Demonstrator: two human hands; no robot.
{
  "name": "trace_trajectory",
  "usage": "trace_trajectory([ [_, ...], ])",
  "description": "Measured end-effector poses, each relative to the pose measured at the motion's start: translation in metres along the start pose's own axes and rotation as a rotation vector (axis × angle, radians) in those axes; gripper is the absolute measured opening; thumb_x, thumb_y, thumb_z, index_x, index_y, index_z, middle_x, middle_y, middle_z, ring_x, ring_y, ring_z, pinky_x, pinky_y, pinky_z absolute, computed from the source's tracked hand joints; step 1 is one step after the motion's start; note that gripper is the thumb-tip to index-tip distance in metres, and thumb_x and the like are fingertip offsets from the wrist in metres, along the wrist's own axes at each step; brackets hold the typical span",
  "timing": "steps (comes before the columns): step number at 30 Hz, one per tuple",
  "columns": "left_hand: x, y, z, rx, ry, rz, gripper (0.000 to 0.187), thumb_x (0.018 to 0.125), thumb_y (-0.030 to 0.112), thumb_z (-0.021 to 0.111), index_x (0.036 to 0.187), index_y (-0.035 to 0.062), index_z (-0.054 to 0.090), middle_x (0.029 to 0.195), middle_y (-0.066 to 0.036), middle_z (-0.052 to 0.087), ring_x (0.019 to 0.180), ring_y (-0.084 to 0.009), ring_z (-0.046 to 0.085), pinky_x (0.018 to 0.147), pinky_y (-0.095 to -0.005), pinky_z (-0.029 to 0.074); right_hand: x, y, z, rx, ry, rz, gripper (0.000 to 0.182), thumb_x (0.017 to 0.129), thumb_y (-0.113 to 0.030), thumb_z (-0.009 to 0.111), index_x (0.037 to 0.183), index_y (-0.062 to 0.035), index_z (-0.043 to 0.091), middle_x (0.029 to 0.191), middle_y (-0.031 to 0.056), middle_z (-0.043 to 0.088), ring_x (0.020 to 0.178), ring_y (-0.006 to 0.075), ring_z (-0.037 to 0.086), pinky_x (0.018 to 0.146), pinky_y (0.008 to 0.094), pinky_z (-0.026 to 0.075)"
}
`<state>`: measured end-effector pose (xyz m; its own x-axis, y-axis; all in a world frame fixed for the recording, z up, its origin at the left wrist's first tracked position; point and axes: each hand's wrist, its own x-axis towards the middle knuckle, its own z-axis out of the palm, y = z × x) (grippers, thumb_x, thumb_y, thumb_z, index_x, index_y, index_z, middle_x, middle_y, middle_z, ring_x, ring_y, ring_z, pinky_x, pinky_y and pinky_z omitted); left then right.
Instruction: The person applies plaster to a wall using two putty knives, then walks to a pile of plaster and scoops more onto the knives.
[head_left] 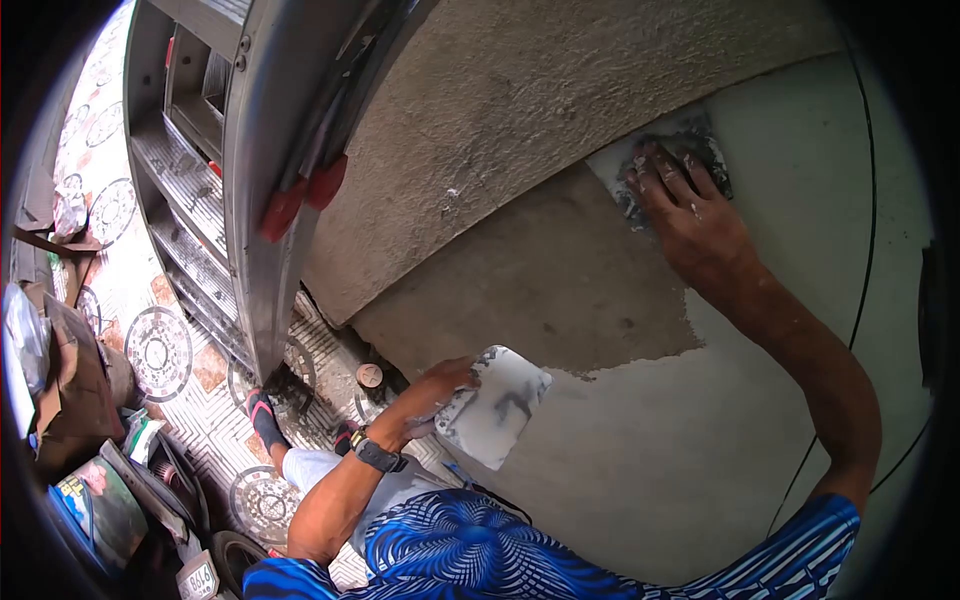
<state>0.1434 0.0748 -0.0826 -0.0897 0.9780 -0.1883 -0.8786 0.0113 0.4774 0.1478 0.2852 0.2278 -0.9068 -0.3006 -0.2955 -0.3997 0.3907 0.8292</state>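
My right hand (695,220) presses a flat putty spreader (712,140) against the wall, just under the edge of a rough concrete band. The fingers lie bent over the spreader's back, which is smeared with white and grey. In my left hand (440,388), lower and nearer my body, is a second flat spreader (525,390) carrying white putty. Its fingers grip the left edge, partly hidden behind it. Between the hands shows a bare grey wall patch (530,270). A smooth pale coat (630,440) covers the wall below and to the right, with a ragged border.
A metal ladder (265,200) with red parts stands close on the left. Thin black cables (870,200) run down the wall at right. Below lie a patterned tile floor (157,350), a cardboard box (75,370) and a vehicle with a number plate (198,580).
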Motion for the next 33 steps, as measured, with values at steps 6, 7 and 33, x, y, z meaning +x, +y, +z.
trace_trajectory([
  [6, 0.004, 0.002, -0.002, -0.017, -0.020, -0.002, 0.048, 0.087, 0.005, 0.054, 0.133, -0.0075, 0.048, 0.118, -0.013, 0.062, 0.096, -0.0158, 0.066, 0.084, -0.0271, 0.055, -0.001, -0.001, -0.003, 0.005, -0.018, 0.006, 0.042, 0.080, -0.002, 0.057, 0.120, 0.0115, 0.057, 0.132, 0.0206, 0.052, 0.129, 0.0305, 0.049, 0.111, 0.0465, 0.036],
  [7, 0.003, 0.002, -0.002, -0.022, -0.031, 0.003, 0.048, 0.087, 0.005, 0.054, 0.133, -0.0076, 0.048, 0.119, -0.013, 0.062, 0.096, -0.0158, 0.065, 0.084, -0.0271, 0.055, -0.002, -0.003, -0.003, 0.002, -0.027, 0.014, 0.042, 0.081, -0.002, 0.057, 0.120, 0.0116, 0.057, 0.133, 0.0206, 0.052, 0.129, 0.0300, 0.049, 0.111, 0.0458, 0.036],
  [33, -0.006, 0.004, 0.033, 0.031, 0.059, -0.042, 0.052, 0.085, 0.005, 0.060, 0.134, -0.0065, 0.049, 0.110, -0.011, 0.063, 0.094, -0.0167, 0.065, 0.083, -0.0273, 0.055, -0.111, -0.069, -0.015, 0.131, -0.219, 0.231, 0.045, 0.081, 0.003, 0.057, 0.125, 0.0074, 0.056, 0.141, 0.0194, 0.046, 0.133, 0.0326, 0.043, 0.114, 0.0424, 0.035],
])
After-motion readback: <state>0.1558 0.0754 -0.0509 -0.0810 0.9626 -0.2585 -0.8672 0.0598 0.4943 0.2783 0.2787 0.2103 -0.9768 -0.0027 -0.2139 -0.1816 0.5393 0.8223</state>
